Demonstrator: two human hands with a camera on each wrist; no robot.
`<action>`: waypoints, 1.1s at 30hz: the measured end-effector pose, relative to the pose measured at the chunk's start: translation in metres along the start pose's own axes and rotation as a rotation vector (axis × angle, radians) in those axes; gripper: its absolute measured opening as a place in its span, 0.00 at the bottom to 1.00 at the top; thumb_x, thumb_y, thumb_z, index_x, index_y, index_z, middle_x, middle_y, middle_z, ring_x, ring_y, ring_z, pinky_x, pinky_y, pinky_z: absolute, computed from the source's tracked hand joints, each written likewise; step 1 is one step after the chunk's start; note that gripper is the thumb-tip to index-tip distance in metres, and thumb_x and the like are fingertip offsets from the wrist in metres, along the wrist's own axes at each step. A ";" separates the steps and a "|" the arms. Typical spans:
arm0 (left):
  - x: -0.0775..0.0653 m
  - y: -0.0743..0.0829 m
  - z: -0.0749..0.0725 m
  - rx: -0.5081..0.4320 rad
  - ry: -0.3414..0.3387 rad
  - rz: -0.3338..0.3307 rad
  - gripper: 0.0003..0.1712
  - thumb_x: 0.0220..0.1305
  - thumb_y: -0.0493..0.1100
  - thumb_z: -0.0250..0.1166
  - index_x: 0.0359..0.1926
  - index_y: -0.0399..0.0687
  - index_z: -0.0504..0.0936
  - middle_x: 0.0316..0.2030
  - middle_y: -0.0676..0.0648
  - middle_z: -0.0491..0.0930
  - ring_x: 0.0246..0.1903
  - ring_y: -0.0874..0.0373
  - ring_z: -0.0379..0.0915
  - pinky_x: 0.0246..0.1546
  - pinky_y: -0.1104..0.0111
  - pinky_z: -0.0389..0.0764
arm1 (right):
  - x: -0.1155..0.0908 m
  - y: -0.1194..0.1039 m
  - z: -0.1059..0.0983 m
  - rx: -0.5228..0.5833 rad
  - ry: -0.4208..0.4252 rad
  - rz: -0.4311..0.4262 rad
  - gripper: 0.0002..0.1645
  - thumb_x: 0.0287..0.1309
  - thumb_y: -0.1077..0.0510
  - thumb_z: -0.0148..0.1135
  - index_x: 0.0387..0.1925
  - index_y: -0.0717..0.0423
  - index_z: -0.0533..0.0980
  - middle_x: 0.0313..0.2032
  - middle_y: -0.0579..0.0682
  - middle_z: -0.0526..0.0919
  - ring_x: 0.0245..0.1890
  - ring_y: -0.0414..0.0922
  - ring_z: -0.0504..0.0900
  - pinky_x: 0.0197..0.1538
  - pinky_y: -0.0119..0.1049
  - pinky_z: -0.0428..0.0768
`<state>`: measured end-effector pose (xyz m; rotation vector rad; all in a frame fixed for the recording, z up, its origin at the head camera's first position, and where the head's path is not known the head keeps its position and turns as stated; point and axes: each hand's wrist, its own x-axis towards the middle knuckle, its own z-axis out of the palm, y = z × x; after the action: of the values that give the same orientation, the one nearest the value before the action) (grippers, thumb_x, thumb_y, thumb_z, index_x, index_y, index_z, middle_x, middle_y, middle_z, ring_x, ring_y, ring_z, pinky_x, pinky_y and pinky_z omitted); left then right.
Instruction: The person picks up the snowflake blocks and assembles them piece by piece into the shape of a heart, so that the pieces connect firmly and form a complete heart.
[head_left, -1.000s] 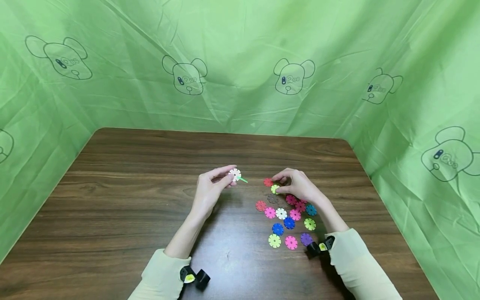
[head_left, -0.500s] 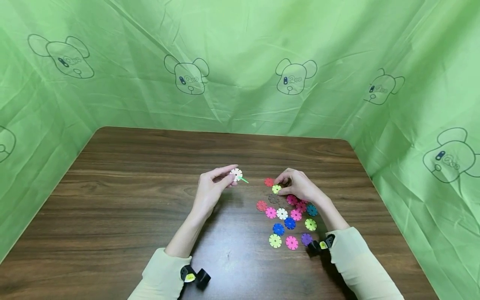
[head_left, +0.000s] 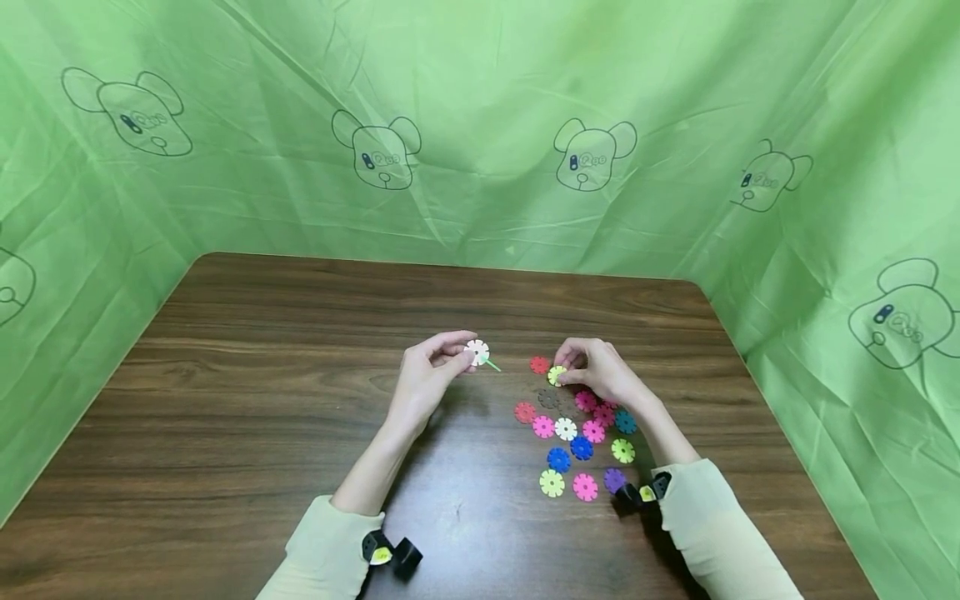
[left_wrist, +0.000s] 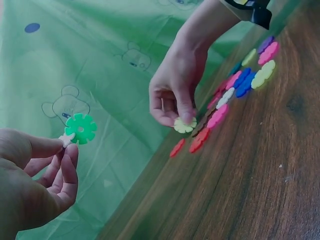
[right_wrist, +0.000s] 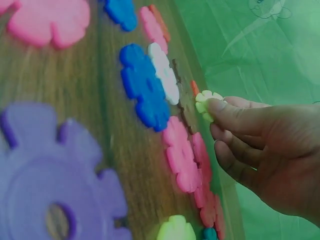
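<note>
My left hand (head_left: pixel 423 379) pinches a white slotted plastic disc (head_left: pixel 477 352) between thumb and fingers, above the table. A green slotted disc (left_wrist: pixel 81 129) is joined to it at an angle, edge-on in the head view. My right hand (head_left: pixel 600 371) pinches a yellow-green slotted disc (right_wrist: pixel 204 104) between thumb and fingertips, at the far side of the loose discs. The thumb covers part of that disc. A red disc (head_left: pixel 539 365) lies just left of it, and a brown disc (head_left: pixel 548 398) lies nearer to me.
Several more discs lie flat on the wooden table (head_left: pixel 262 400): pink (head_left: pixel 585 487), blue (head_left: pixel 558 459), white (head_left: pixel 566 429), purple (head_left: pixel 614 480) and teal (head_left: pixel 626 421) among them. Some overlap. Green cloth (head_left: pixel 480 125) hangs around the table's back and sides.
The yellow-green disc, flat beside the red one before, now looks tilted and slightly raised in my right fingers. My left hand keeps its grip on the joined discs, nearly still.
</note>
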<state>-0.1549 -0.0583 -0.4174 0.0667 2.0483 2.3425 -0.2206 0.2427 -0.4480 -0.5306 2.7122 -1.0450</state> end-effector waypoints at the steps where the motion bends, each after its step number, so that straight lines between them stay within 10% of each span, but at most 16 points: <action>1: 0.000 0.000 0.000 -0.003 0.002 -0.007 0.16 0.66 0.29 0.65 0.55 0.34 0.84 0.39 0.39 0.84 0.34 0.53 0.87 0.40 0.71 0.87 | -0.001 -0.001 0.000 0.015 0.014 -0.001 0.09 0.55 0.63 0.76 0.37 0.53 0.83 0.33 0.50 0.86 0.34 0.43 0.82 0.40 0.29 0.80; 33: -0.002 -0.007 0.009 0.079 -0.038 -0.041 0.12 0.64 0.33 0.68 0.48 0.35 0.87 0.33 0.45 0.86 0.29 0.60 0.83 0.38 0.73 0.85 | -0.008 -0.077 0.025 0.349 0.223 -0.159 0.08 0.60 0.63 0.72 0.42 0.56 0.85 0.37 0.56 0.91 0.34 0.42 0.86 0.39 0.30 0.82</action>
<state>-0.1525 -0.0489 -0.4233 0.0693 2.1029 2.2190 -0.1857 0.1778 -0.4139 -0.6032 2.6093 -1.6687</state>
